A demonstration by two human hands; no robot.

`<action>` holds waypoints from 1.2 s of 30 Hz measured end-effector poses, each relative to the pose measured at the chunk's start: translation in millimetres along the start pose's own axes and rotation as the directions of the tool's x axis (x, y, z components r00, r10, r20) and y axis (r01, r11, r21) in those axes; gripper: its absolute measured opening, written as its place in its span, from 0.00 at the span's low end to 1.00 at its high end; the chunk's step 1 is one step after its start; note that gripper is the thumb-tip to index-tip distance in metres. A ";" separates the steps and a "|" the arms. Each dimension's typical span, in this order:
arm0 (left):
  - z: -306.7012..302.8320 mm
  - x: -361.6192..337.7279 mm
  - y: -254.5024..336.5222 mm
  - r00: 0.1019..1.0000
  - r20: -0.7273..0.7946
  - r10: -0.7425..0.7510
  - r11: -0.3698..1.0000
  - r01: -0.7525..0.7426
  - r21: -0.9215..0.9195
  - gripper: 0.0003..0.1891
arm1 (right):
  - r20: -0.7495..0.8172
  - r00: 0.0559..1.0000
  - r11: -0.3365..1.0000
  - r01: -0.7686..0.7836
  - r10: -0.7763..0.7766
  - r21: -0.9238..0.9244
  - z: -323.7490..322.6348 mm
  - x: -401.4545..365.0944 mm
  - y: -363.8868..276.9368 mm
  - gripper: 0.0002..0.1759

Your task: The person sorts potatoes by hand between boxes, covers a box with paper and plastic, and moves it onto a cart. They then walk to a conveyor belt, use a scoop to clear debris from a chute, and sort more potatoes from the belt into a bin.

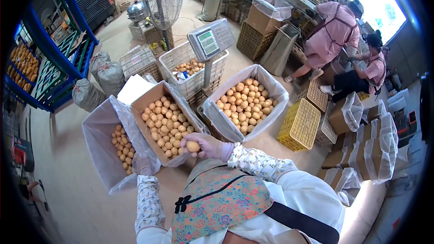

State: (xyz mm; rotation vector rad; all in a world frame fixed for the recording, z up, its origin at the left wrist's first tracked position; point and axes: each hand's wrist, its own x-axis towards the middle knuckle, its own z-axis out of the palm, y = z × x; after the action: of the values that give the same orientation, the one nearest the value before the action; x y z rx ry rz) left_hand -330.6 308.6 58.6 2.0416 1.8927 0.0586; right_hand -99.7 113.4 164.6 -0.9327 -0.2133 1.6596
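Round tan fruits or potatoes fill the middle cardboard box [143, 100], which has a plastic liner. Over its near right corner, my right hand [209, 146], in a thin pale glove, holds one tan piece [193, 146]. My left hand [143, 164], also gloved, is at the near right edge of the left lined box [100, 129]; its fingers are too hidden to read. Inside that box lie fewer pieces [122, 145]. A third lined box [278, 91], to the right, holds many more.
A scale display [210, 39] stands on a post behind the boxes, beside a white crate [172, 58]. Yellow crates [299, 125] are at the right. Two people [332, 36] [373, 70] work at the upper right. A fan [162, 0] stands behind; sacks [110, 77] lie left.
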 end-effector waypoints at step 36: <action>27.1 65.7 15.0 0.957 -0.148 -0.250 0.940 0.276 0.200 0.24 | -0.268 0.924 0.063 -0.260 -0.274 -0.963 -200.3 576.3 -149.1 0.47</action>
State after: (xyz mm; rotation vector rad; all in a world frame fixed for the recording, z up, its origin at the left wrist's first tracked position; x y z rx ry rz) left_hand -302.1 365.7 23.9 1.9344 2.3254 -0.1014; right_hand 133.1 607.0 -146.1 -2.3274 -1.2585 1.0184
